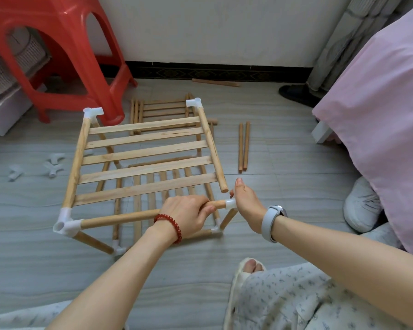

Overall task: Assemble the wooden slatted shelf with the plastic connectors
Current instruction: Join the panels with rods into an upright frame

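We see the half-built shelf point(143, 160) standing on the grey floor point(284, 186), centre frame: top slatted panel point(146, 152) sits tilted in the white connectors at three corners, near-right end of its side rail point(212, 148) hanging free. Our left hand point(188, 215) grips the near front dowel point(119, 219), fingers curled round it close to its right end. Our right hand point(244, 201) holds the white connector point(230, 204) on that dowel's end, thumb up, fingers mostly hidden behind it. The free rail end is just above and apart from that connector. Lower slatted panel point(162, 184) shows underneath, near floor level. Another panel point(162, 108) lies flat behind the shelf. Two loose dowels point(244, 147) lie side by side to the right, one more dowel point(216, 82) by the wall. Spare connectors point(54, 165) sit on the floor left of the shelf. Red plastic stool point(65, 53) back left, pink bed cover point(379, 115) at right.
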The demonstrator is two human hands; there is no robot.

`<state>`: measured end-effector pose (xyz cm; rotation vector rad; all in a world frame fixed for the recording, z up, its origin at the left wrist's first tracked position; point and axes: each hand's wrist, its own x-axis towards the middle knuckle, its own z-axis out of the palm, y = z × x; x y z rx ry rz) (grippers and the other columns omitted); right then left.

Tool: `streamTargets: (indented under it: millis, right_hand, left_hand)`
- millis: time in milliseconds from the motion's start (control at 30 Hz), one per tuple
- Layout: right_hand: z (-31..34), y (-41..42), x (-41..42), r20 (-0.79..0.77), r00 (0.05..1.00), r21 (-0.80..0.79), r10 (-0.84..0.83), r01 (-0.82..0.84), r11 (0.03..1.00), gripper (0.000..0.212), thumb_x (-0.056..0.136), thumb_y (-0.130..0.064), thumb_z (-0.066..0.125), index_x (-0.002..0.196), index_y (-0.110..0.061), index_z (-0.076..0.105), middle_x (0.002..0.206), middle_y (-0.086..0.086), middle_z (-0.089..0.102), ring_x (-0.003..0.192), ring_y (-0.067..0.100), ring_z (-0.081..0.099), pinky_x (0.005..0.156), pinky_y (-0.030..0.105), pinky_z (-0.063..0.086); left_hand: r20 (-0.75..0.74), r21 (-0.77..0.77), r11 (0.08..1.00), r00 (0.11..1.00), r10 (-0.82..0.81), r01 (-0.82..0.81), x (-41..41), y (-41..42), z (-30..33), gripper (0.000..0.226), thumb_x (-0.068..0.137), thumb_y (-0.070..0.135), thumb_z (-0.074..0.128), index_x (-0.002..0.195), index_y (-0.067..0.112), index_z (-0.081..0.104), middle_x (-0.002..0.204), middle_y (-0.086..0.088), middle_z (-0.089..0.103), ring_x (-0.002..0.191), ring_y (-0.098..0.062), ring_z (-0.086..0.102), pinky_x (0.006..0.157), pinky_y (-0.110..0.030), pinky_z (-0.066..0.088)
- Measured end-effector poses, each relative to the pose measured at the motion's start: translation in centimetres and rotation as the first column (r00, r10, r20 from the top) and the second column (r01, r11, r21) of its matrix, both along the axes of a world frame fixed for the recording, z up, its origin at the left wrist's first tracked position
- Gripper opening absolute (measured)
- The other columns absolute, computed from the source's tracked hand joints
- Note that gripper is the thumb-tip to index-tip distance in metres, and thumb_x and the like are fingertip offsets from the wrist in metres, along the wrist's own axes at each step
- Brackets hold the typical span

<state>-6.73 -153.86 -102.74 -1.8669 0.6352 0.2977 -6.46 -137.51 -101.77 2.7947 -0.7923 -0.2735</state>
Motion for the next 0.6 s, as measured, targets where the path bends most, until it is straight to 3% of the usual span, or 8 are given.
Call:
streamTargets:
  millis: [133, 267, 367, 433, 600]
  right_hand:
    - [-0.3, 0.3, -0.2, -0.012, 1.0, 0.085, -0.003, 0.004, 0.996, 0.054, 0.103, -0.038, 0.014, 0.124, -0.004, 0.05, 0.104, 0.003, 0.048, 0.103, 0.016, 0.043, 0.096, 0.031, 0.032]
    - [-0.8, 0.4, 0.3, -0.125, 0.988, 0.222, -0.093, 0.119, 0.968, 0.04, 0.102, -0.044, 0.017, 0.108, -0.013, 0.043, 0.092, 0.005, 0.052, 0.095, 0.021, 0.048, 0.095, 0.035, 0.038]
    - [0.0, -0.6, 1.0, -0.171, 0.98, 0.393, -0.104, 0.165, 0.904, 0.049, 0.101, -0.048, 0.016, 0.103, -0.014, 0.051, 0.082, 0.009, 0.059, 0.076, 0.021, 0.056, 0.071, 0.031, 0.047]
    - [0.4, -0.9, 1.4, -0.162, 0.974, 0.433, -0.158, 0.214, 0.876, 0.048, 0.101, -0.046, 0.017, 0.099, -0.014, 0.052, 0.09, 0.012, 0.059, 0.07, 0.022, 0.057, 0.061, 0.032, 0.046]
    - [-0.2, 0.2, 1.5, -0.17, 0.965, 0.397, -0.2, 0.252, 0.883, 0.047, 0.102, -0.042, 0.016, 0.105, -0.012, 0.052, 0.086, 0.01, 0.058, 0.056, 0.015, 0.044, 0.057, 0.028, 0.039]
  left_hand:
    - [-0.022, 0.005, 1.0, 1.0, -0.019, 0.019, -0.3, -0.3, -0.1, 0.031, 0.098, 0.047, 0.031, 0.101, 0.027, 0.056, 0.079, 0.012, 0.051, 0.07, -0.013, 0.048, 0.062, -0.027, 0.037]
    - [-0.027, 0.012, 1.0, 0.999, -0.025, 0.025, -0.3, -0.2, -0.1, 0.031, 0.098, 0.047, 0.031, 0.1, 0.027, 0.055, 0.08, 0.012, 0.051, 0.072, -0.014, 0.052, 0.063, -0.028, 0.042]
    - [-0.035, -0.002, 1.0, 0.999, -0.015, 0.014, -0.4, -0.3, -0.1, 0.031, 0.097, 0.05, 0.032, 0.093, 0.028, 0.054, 0.08, 0.011, 0.054, 0.075, -0.015, 0.056, 0.068, -0.03, 0.046]
    - [-0.043, -0.016, 1.0, 0.999, -0.008, 0.008, -0.5, -0.3, 0.0, 0.033, 0.095, 0.053, 0.033, 0.091, 0.029, 0.055, 0.08, 0.01, 0.057, 0.076, -0.016, 0.057, 0.069, -0.03, 0.046]
    - [-0.084, -0.017, 0.999, 0.995, -0.05, 0.049, -0.5, 0.0, 0.0, 0.023, 0.095, 0.049, 0.037, 0.09, 0.031, 0.051, 0.078, 0.012, 0.054, 0.07, -0.012, 0.05, 0.064, -0.027, 0.04]
